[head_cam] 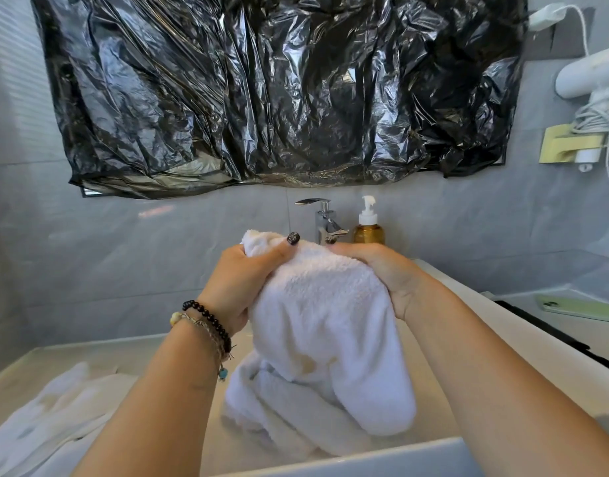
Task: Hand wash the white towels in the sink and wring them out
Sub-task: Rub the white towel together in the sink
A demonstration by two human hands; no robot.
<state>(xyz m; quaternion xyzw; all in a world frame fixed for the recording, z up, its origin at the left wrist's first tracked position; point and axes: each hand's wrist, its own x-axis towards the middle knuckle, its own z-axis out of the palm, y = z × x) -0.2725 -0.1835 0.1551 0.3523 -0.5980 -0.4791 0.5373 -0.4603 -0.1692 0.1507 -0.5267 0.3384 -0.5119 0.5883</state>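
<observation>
Lying crumpled at the far left, a second white towel [51, 411] is spread flat over the counter [17, 373] beside the sink [392, 457], with faint yellowish marks on it. Next to the right, the left hand [241, 280] is seen raised over the basin, a black bead bracelet [208, 318] and a woven cord band worn at its wrist; its fingers and thumb are curled tightly round the upper left corner of the white towel [327, 321], a dark-painted thumbnail pressed onto the cloth. This towel is held bunched between both hands above the sink, its long axis running roughly vertical: the gathered top end is pointed up toward the faucet [325, 218], while the lower end hangs down and is folded into a heap on the basin floor. A pale yellowish stain is visible near the middle of the hanging part. The right hand [385, 273] is clamped on the upper right side of the same bundle, its fingers wrapped behind the fabric and hidden. Behind the hands, a black plastic sheet [279, 91] is fixed to the wall. An amber pump bottle [368, 225] stands just right of the faucet, and a green phone [578, 306] is laid on the ledge at the far right.
</observation>
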